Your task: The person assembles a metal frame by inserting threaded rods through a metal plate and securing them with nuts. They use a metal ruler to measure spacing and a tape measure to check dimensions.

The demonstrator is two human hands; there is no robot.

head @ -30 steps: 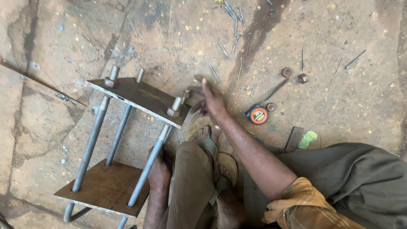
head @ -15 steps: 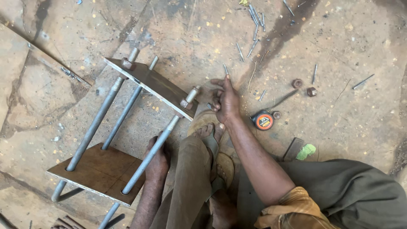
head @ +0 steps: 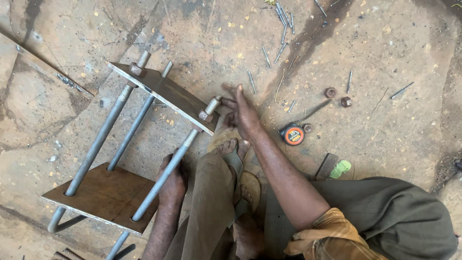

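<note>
Steel rod [head: 161,179] is sitting in left hand [head: 173,180], fingers wrapping it near lower plate [head: 98,195]. Right hand [head: 243,113] is reaching w/ fingers spread, tips touching nut [head: 207,115] at upper plate [head: 163,94]. Risk: frame is resting tilted on floor; a hard twist could roll it, pinching fingers.

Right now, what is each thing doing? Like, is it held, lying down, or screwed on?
Left hand: wrapped around the near threaded rod.
Right hand: at the nut on that rod's end.
Upper steel plate: tilted on the rods.
Lower steel plate: rods pass through it.
Tape measure: lying on the ground.
Two loose nuts: lying apart.
</note>
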